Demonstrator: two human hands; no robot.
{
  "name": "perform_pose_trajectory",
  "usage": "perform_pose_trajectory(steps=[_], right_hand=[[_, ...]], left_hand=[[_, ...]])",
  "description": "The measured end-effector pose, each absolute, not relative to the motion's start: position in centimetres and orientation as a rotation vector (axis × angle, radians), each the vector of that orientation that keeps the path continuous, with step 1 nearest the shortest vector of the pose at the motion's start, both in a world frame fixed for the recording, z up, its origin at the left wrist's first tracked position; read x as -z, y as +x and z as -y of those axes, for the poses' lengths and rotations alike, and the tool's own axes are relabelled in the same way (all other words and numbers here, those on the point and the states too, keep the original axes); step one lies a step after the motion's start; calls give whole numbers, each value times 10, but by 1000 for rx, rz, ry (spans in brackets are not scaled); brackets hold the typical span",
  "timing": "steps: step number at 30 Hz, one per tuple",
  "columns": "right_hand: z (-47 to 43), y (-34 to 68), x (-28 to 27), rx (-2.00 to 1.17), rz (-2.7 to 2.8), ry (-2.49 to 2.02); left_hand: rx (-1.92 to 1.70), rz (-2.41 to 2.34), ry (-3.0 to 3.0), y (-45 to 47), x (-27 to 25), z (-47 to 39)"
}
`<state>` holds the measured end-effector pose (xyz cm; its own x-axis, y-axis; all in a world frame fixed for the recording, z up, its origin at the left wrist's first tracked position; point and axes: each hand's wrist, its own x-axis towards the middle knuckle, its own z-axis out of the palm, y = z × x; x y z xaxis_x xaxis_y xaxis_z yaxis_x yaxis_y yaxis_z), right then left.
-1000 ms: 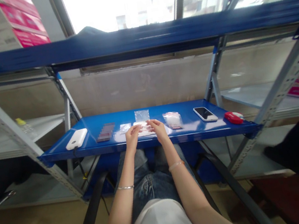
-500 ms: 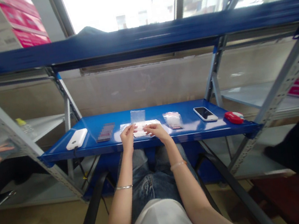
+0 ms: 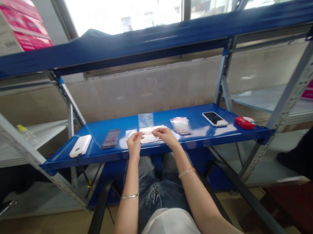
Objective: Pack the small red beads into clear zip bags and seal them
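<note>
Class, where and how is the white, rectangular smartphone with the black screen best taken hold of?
Probably by its long edges at mid-length, the right hand coming from above, near side: the smartphone lies flat, screen up, with both long edges clear.

- The table (image 3: 103,126) is deep blue.
- The packaging (image 3: 149,138) is white.
- The bag (image 3: 146,120) is colourless.
- The phone (image 3: 214,119) is white and black.
- The boxes (image 3: 25,29) are bright pink and white.
</note>
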<state>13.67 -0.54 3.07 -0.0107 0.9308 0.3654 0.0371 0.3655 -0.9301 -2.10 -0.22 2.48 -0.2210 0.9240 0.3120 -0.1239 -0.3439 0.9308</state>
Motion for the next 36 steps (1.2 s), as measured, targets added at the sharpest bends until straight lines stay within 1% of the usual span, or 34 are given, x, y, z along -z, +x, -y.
perform_pose_trajectory(steps=[10, 21, 27, 36], right_hand=[[8, 131, -33, -937, 1396, -924], [2, 134, -29, -839, 1403, -934], [7, 130, -32, -917, 1391, -885], [4, 123, -29, -924, 1363, -894]], left_hand=[[-1756, -1006, 1235, -22, -24, 1], [-1604, -972, 1328, -18, -25, 2], [-1653, -963, 1367, -18, -22, 1], [-1654, -963, 1422, -18, -21, 0]])
